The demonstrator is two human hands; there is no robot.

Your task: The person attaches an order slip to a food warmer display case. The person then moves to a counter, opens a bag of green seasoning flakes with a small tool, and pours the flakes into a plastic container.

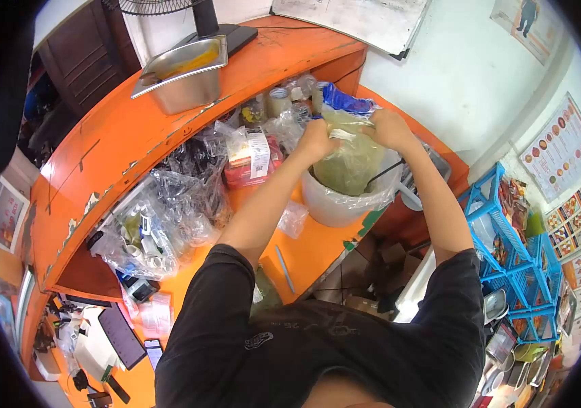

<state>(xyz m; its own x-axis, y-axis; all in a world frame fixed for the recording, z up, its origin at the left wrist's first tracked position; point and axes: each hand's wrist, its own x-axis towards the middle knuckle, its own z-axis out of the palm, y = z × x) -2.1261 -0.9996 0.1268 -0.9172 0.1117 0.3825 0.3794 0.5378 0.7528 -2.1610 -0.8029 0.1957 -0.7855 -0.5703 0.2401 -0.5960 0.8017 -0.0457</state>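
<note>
My left hand and my right hand are closed on the two sides of the upper part of a clear plastic bag with something yellow-green in it. The bag sits in the mouth of a whitish plastic bucket at the right end of the orange counter. A thin black handle leans out of the bucket beside the bag. Just behind my hands lies a blue plastic wrapper; whether it touches the bag I cannot tell.
A red package with a white label and heaps of clear plastic bags fill the shelf to the left. On the orange ledge stand a steel pan and a fan base. Blue baskets are stacked at right.
</note>
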